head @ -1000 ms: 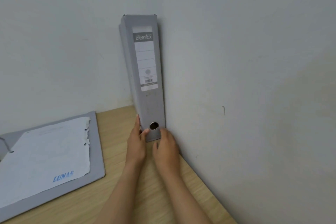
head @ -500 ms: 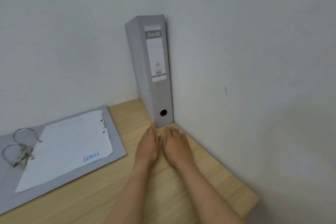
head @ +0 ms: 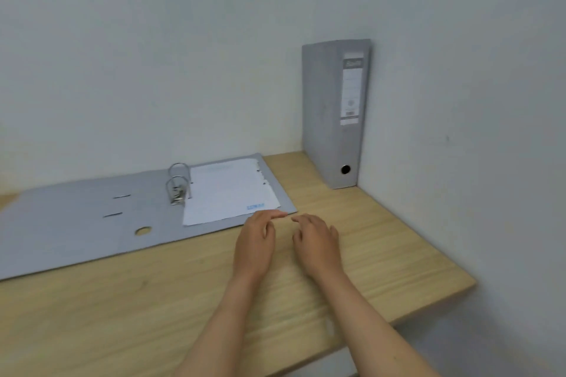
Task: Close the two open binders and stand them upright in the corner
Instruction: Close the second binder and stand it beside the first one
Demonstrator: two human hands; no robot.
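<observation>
A closed grey binder (head: 332,119) stands upright in the corner where the two walls meet, its labelled spine facing me. A second grey binder (head: 76,223) lies open and flat on the wooden desk to the left, with its metal rings (head: 178,184) up and a white sheet (head: 228,190) on its right half. My left hand (head: 255,242) hovers at the open binder's near right corner, fingers apart, holding nothing. Just right of it, my right hand (head: 317,243) is over the bare desk, also empty with loosely spread fingers.
The wooden desk (head: 382,242) ends at a front edge on the right and meets pale walls (head: 459,101) behind and to the right. Bare desk lies between the open binder and the standing one.
Both hands have let go of the standing binder and drawn back left toward the open binder. The view has swung left, bringing the whole open binder into sight.
</observation>
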